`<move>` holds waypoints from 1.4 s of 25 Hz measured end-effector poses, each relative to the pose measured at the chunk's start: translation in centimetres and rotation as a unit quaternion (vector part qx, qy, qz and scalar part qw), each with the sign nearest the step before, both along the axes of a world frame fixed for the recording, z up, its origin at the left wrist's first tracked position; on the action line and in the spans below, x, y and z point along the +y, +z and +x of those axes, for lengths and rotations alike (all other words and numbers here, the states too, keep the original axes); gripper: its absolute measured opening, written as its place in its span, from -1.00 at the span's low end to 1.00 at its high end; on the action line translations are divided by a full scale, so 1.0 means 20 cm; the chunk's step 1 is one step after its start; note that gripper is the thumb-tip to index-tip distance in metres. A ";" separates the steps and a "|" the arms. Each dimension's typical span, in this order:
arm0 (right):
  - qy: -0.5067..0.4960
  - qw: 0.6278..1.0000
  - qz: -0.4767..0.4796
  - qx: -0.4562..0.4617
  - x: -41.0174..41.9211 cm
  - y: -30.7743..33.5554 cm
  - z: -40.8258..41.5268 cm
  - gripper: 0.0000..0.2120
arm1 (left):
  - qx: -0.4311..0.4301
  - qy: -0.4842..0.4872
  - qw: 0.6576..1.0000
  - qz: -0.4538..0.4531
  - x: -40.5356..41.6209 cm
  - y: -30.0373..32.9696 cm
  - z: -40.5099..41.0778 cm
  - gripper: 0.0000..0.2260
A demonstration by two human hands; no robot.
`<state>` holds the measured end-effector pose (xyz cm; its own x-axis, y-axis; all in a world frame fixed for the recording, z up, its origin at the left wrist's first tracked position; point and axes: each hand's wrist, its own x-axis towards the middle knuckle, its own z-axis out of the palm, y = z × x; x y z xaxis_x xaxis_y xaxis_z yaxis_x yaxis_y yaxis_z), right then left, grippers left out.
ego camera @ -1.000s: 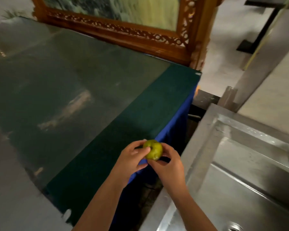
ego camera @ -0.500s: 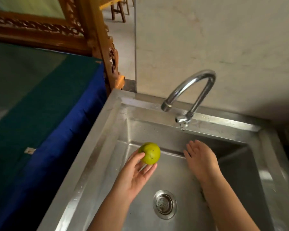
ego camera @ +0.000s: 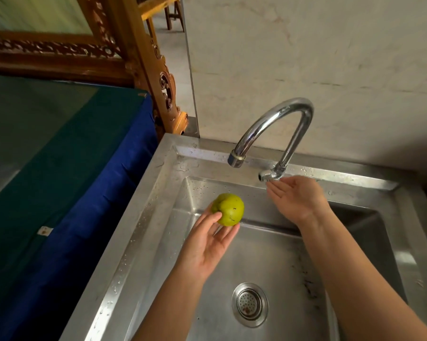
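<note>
A round green fruit (ego camera: 228, 209) hangs over the left part of a steel sink (ego camera: 143, 217). My left hand (ego camera: 207, 244) holds it between thumb and fingertips, palm up. My right hand (ego camera: 298, 199) is stretched out flat, its fingertips touching the small lever (ego camera: 265, 176) at the base of the curved chrome tap (ego camera: 276, 121). No water comes from the spout. Water drops lie on the sink rim.
A drain strainer (ego camera: 250, 303) sits in the basin floor below my arms. Left of the sink stands a table under green and blue cloth (ego camera: 47, 143). A carved wooden frame (ego camera: 138, 57) rises behind it, and a pale stone wall backs the sink.
My view swung from the table to the sink. My right hand let go of the fruit and moved up to the tap lever. My left hand carried the fruit over the basin.
</note>
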<state>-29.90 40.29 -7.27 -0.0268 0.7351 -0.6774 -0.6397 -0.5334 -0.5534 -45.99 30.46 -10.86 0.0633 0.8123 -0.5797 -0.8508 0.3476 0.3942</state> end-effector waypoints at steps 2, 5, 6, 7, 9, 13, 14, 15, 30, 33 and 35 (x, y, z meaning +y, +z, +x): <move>0.004 1.000 0.013 0.009 0.04 0.03 0.00 -0.56 | 0.025 -0.017 0.999 0.039 0.02 0.01 -0.01 -0.60; 0.003 1.000 0.022 0.016 0.02 0.01 0.00 -0.57 | 0.053 -0.045 0.994 0.081 0.02 0.02 -0.01 -0.49; 0.003 0.999 0.027 0.019 0.01 0.00 0.00 -0.57 | 0.062 -0.052 0.993 0.088 0.02 0.01 -0.01 -0.47; 0.004 0.999 0.031 0.022 0.00 -0.01 0.01 -0.56 | 0.073 -0.057 0.991 0.092 0.03 0.01 -0.01 -0.48; 0.007 0.999 0.032 0.019 -0.02 -0.03 0.01 -0.56 | 0.094 -0.052 0.990 0.095 0.05 0.02 -0.02 -0.54; 0.007 0.999 0.041 0.018 -0.02 -0.06 0.01 -0.60 | 0.063 -0.010 0.997 0.036 0.12 0.06 -0.06 -0.69; 0.009 0.999 0.046 0.014 -0.02 -0.06 0.01 -0.60 | 0.025 -0.004 1.000 0.011 0.12 0.07 -0.06 -0.64; 0.013 0.998 0.053 0.008 -0.02 -0.07 0.01 -0.61 | -0.016 -0.002 1.000 -0.010 0.13 0.08 -0.06 -0.58; 0.163 0.862 0.157 -0.453 -0.03 -0.18 -0.01 -0.57 | 0.386 -0.058 0.920 0.027 0.08 0.13 -0.02 -0.61; 0.199 0.734 0.229 -0.608 -0.04 -0.19 0.01 -0.53 | 0.335 -0.064 0.940 0.001 0.08 0.11 -0.02 -0.66; 0.226 0.642 0.283 -0.675 -0.08 -0.22 0.04 -0.51 | 0.286 -0.061 0.956 -0.029 0.09 0.10 -0.03 -0.69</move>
<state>-29.10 38.74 -11.66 0.0064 0.9978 0.0654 0.7777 0.0362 -0.6276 -46.55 32.33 -8.91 -0.1855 0.7849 -0.5912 -0.4533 0.4655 0.7602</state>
